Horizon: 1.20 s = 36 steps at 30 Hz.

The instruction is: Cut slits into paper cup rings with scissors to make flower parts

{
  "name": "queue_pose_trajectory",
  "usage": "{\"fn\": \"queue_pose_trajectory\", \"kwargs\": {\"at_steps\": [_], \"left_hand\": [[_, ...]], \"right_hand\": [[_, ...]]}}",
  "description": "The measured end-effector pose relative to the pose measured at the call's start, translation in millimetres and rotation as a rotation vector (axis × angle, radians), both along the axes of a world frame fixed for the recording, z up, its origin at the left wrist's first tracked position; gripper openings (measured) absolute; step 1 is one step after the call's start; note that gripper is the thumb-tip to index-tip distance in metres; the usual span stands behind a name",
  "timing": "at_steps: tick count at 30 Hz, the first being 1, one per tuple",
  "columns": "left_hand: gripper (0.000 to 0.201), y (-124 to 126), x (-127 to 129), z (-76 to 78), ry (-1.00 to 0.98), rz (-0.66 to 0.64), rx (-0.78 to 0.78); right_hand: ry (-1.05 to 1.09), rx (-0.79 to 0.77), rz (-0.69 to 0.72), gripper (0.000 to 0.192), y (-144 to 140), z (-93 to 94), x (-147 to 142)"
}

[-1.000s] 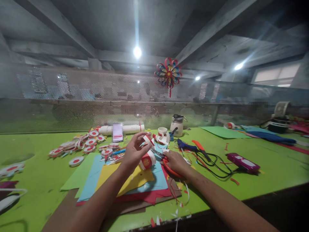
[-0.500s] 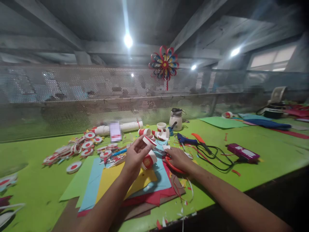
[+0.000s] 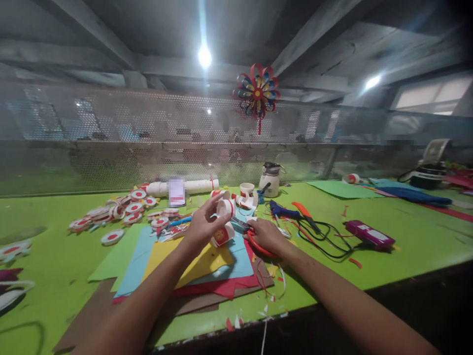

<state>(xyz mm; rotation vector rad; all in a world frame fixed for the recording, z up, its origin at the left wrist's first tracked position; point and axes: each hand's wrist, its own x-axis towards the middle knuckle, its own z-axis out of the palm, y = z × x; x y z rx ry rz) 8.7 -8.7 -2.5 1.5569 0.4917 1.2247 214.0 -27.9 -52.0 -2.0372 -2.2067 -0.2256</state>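
My left hand (image 3: 202, 222) is closed on a red and white paper cup (image 3: 225, 208), tilted so that its pale inside shows. Just beneath the fingers is another red and white cup section (image 3: 223, 234) with a round gold print; whether it is joined to the upper one I cannot tell. My right hand (image 3: 269, 233) grips scissors with red-orange handles (image 3: 259, 246). Their metal blades point left and come up to the cup. A small white scrap shows by the right fingers. Under both hands lie sheets of yellow paper (image 3: 207, 261) and blue paper (image 3: 242, 264).
Cut white and red paper rings (image 3: 133, 207) pile up at the left. Behind stand a white cup (image 3: 247, 189) and a lidded bottle (image 3: 270, 179). On the right lie a blue glue gun (image 3: 284, 210), an orange-handled tool (image 3: 305, 215) with black cord, and a purple box (image 3: 369, 234).
My left hand has turned the cup, so more of its inside faces me. Both hands sit slightly further left, the scissors still at the cup. The whole view has shifted a little.
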Motion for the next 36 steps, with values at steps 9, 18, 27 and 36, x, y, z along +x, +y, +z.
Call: {"fn": "queue_pose_trajectory", "kwargs": {"at_steps": [9,18,27,36], "left_hand": [[0.038,1,7,-2.5,0.259,0.328,0.469],[0.039,10,2,3.6,0.364,0.388,0.363],[0.037,43,-46,14.0,-0.198,0.229,-0.208],[0.034,64,-65,-31.0,-0.099,0.423,-0.269]], "right_hand": [[-0.039,0.024,-0.003,0.026,-3,0.2,-2],[0.002,-0.005,0.014,0.026,0,-1.4,0],[0.043,-0.245,0.163,0.026,16,19.8,15],[-0.035,-0.379,0.236,0.027,34,31.1,28]]}}
